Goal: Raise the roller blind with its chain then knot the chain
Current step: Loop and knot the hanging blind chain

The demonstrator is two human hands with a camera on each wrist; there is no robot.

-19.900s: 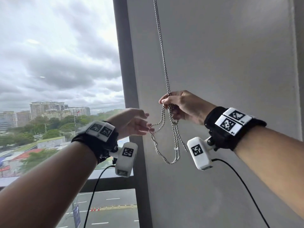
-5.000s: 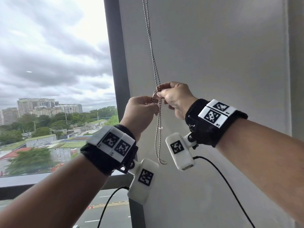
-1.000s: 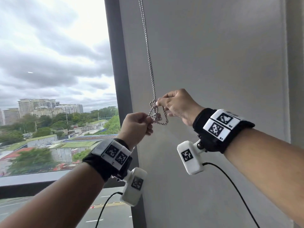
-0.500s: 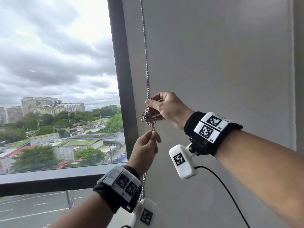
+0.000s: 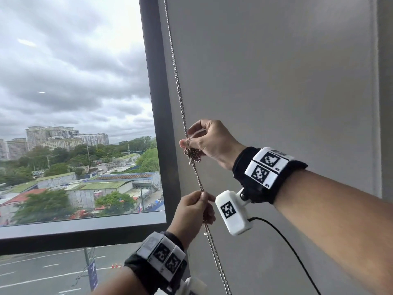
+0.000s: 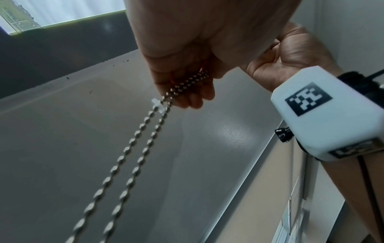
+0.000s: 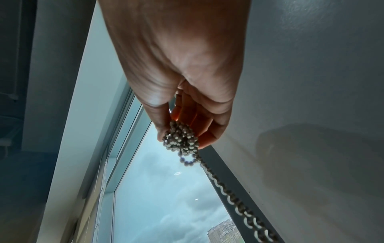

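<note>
While both hands pinch the chain (image 5: 196, 177), grey wall (image 5: 276, 81) adjoins the dark-framed window (image 5: 74, 103).

Both hands (image 5: 210, 141) (image 5: 192, 211) in pinch grip

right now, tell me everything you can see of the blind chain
The chain is a silvery metal bead chain, two strands running side by side down along the dark window frame. Partway down it is bunched into a tight knot, pinched at the top by the right hand. Below the knot the strands run straight and taut to the left hand, which grips them. A small clear plastic connector sits on one strand just beneath that hand, and the rest hangs down out of view.
</note>
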